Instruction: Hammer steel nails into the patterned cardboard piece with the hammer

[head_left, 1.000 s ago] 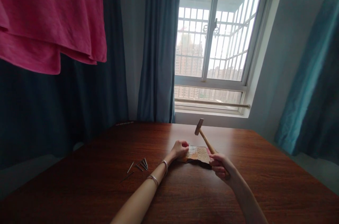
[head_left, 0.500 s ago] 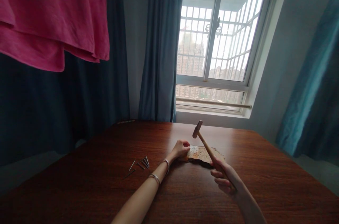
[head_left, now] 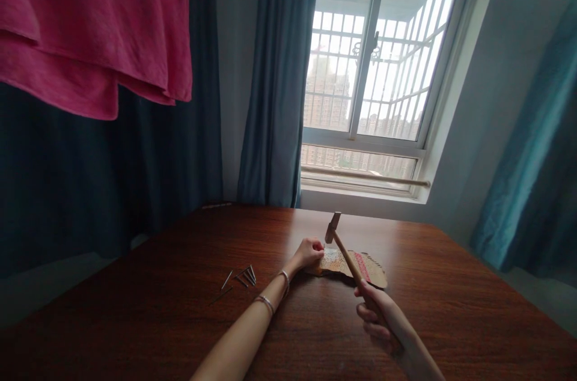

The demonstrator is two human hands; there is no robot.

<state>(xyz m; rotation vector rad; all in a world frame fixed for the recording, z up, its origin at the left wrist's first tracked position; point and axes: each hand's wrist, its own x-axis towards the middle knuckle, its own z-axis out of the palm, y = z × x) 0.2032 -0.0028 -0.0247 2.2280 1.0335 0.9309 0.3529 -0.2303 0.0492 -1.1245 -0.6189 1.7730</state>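
Note:
My left hand [head_left: 308, 252] is pinched closed on a small nail held upright at the left edge of a patterned, pale brown flat piece [head_left: 354, 265] lying on the wooden table [head_left: 157, 315]. My right hand [head_left: 377, 319] is wrapped round the wooden handle of a small hammer [head_left: 346, 255]. The hammer's head sits just above the nail, right beside my left fingers. Two bracelets circle my left wrist.
Several loose nails [head_left: 238, 280] lie on the table to the left of my left forearm. A pink cloth [head_left: 94, 26] hangs at the upper left. Blue curtains [head_left: 274, 80] flank a barred window [head_left: 374, 74] behind the table's far edge.
The hammer head has come down and leftward toward the nail. My right hand has slid back toward me along the handle. My left hand has stayed in place.

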